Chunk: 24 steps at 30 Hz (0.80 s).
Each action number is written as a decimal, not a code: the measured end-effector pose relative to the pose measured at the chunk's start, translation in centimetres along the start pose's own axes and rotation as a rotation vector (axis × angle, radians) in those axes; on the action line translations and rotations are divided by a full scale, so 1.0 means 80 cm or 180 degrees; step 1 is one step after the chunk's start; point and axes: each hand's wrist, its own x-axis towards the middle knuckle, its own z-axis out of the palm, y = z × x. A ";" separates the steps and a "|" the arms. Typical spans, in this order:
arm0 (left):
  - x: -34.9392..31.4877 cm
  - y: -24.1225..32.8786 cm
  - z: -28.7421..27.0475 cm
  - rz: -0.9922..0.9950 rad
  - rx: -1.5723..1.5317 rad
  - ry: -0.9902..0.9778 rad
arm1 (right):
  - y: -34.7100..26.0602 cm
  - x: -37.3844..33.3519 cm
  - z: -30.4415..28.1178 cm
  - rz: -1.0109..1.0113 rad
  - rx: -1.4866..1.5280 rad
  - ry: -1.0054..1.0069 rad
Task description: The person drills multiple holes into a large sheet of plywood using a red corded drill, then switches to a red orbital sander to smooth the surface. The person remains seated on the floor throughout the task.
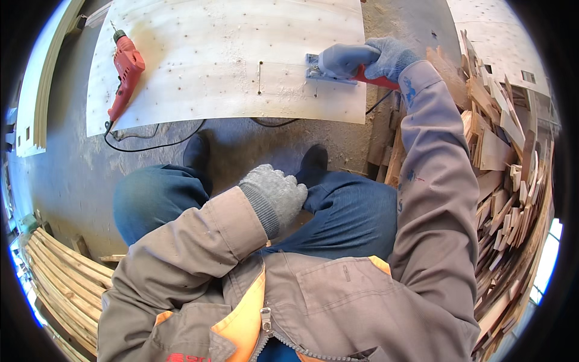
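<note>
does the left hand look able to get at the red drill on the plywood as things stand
Probably yes. The left hand rests free on the knee, and nothing lies between it and the red drill on the plywood sheet, though it would need a forward lean.

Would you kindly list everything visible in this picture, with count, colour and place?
Pale plywood sheet: one, on the floor ahead.
Red electric drill: one, lying on the sheet's left part.
Black cable: one, along the sheet's near edge.
Grey-and-red jigsaw: one, on the sheet's right edge.
Wood offcuts pile: many, tan, right.
Curved pale wooden strips: several, lower left.
Right hand: grey glove, gripping the jigsaw.
Left hand: grey glove, resting on the blue-jeaned knee.
</note>
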 end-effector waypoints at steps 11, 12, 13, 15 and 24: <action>0.006 -0.024 0.003 -0.0003 -0.0027 0.0235 | -0.023 0.000 -0.004 -0.0101 -0.0252 -0.0007; 0.002 -0.034 0.003 -0.0047 -0.0063 0.0246 | -0.023 0.006 -0.005 -0.0123 -0.0256 -0.0036; 0.002 -0.040 0.004 -0.0043 -0.0116 0.0241 | -0.022 0.008 -0.003 -0.0114 -0.0353 -0.0067; 0.004 -0.047 -0.001 -0.0015 -0.0146 0.0146 | -0.018 0.001 0.000 0.0052 -0.0375 -0.0029; 0.021 -0.054 -0.022 0.0337 -0.0168 0.0074 | -0.013 0.011 -0.001 0.0200 0.0133 -0.0236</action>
